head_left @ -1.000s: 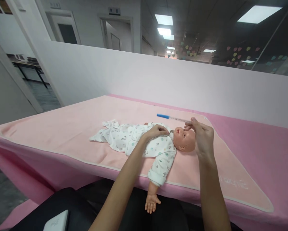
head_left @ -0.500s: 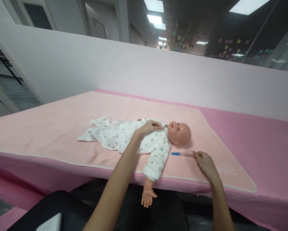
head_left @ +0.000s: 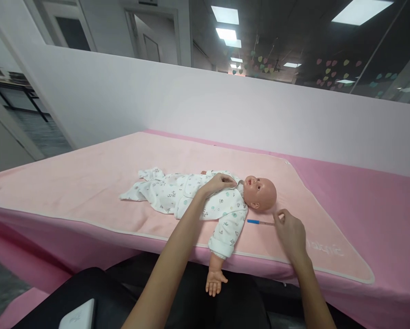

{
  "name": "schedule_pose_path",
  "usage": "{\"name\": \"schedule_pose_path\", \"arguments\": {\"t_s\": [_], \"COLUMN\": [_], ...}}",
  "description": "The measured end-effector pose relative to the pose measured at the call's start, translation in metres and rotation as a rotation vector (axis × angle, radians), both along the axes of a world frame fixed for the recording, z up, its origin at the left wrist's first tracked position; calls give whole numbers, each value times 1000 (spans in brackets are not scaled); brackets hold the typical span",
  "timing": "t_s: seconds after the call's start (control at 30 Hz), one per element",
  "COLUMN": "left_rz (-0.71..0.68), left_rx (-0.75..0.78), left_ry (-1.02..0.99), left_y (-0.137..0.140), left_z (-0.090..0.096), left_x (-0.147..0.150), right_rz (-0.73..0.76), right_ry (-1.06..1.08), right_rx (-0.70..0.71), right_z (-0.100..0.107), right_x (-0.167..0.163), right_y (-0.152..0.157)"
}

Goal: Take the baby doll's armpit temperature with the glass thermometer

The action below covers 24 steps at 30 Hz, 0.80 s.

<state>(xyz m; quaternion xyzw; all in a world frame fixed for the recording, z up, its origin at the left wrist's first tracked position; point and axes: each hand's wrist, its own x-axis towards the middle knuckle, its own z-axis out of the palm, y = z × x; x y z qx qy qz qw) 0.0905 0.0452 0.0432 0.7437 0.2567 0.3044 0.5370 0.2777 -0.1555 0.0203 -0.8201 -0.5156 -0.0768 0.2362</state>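
A baby doll point(head_left: 261, 194) in a white printed outfit point(head_left: 225, 205) lies on its back, its head to the right and one bare hand over the table's front edge. My left hand point(head_left: 220, 182) rests on the doll's chest, its fingers pinched at the collar point(head_left: 239, 183) under the chin. To the right of the doll's head, my right hand point(head_left: 289, 226) has its thumb and fingertips pinched together. What they hold, if anything, is hidden. A slim stick with a blue end point(head_left: 253, 221) lies beside the doll's shoulder, its far end close to my right fingertips.
Under the doll, a peach mat point(head_left: 98, 183) with a pale border covers part of the pink tablecloth point(head_left: 372, 201). A white partition point(head_left: 225, 109) rises behind the table. At the lower left, a white flat object point(head_left: 77, 315) lies on a dark surface.
My right hand has risen slightly from the stick's end and its back has turned up more. My left hand stays at the collar. The whole view has shifted a little.
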Motion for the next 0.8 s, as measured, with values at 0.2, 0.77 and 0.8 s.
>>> {"name": "schedule_pose_path", "arguments": {"t_s": [0.2, 0.77, 0.8], "left_rz": [84, 116, 120], "left_rx": [-57, -169, -165], "left_ry": [-129, -125, -115], "left_y": [2, -5, -5], "left_z": [-2, 1, 2], "left_x": [0, -10, -11], "right_rz": [423, 518, 525], "right_ry": [-72, 365, 368], "right_rx": [277, 774, 768], "right_z": [18, -18, -19], "right_x": [-69, -93, -93], "right_y": [80, 120, 121]}}
